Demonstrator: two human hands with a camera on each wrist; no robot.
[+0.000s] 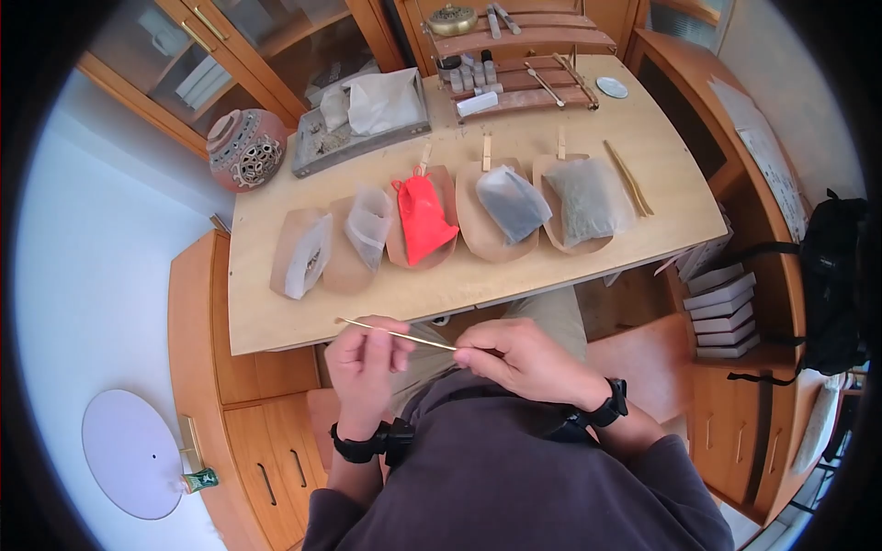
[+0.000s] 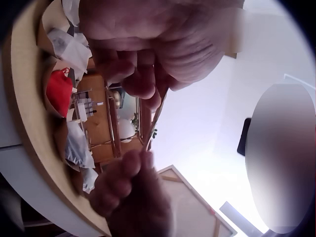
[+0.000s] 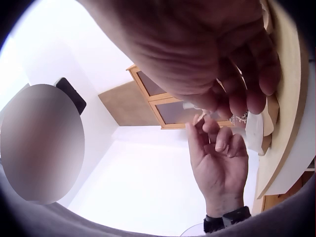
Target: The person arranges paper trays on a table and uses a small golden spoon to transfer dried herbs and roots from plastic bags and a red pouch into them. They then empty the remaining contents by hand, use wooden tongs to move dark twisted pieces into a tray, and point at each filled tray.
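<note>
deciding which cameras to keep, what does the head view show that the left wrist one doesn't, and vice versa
Only the head view shows the openwork pot and the black bag. Only the left wrist view shows the dark flat object against the pale background. Both show the red pouch and the thin stick pinched by the left hand and right hand.

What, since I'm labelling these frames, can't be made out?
Head view: gold stick, one end hidden by the right hand.
Left wrist view: its other end, behind the left hand.
Head view: red pouch, contents hidden by opaque cloth.
Head view: black bag, right side cut off by the dark border.
</note>
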